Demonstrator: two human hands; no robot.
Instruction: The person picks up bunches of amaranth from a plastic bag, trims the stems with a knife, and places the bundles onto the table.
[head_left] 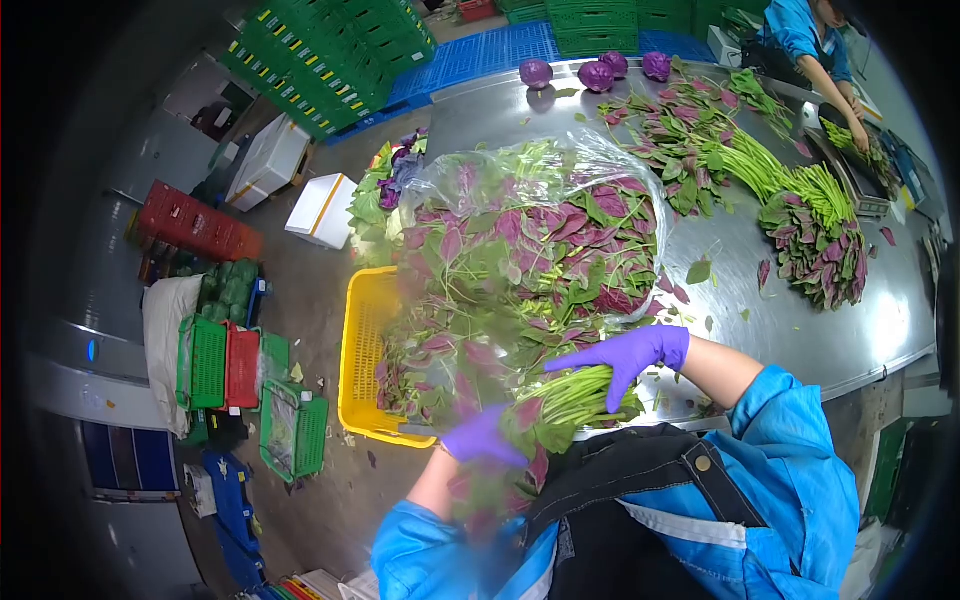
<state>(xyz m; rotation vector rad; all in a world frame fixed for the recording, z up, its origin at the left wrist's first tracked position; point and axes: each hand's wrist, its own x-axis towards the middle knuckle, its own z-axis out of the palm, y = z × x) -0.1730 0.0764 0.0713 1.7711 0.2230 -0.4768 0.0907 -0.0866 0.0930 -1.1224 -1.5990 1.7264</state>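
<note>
A bunch of red-and-green amaranth [575, 400] is held close to my apron, its pale stems pointing right. My left hand [485, 437], in a purple glove, grips the leafy end; a blurry patch partly hides its fingers. Over the stem end lies my right hand [635, 358], also gloved, with thumb and fingers around the stems. Just beyond my hands, a large heap of loose amaranth [560, 245] spills from a clear plastic bag [650, 200] on the metal table [830, 345].
A yellow crate [362, 350] stands against the table's left side. Bundled amaranth [815, 235] lies at the right, with purple cabbages [597, 76] at the far edge. Another person [815, 45] handles greens at the far right. Green crates [320, 70] are stacked behind.
</note>
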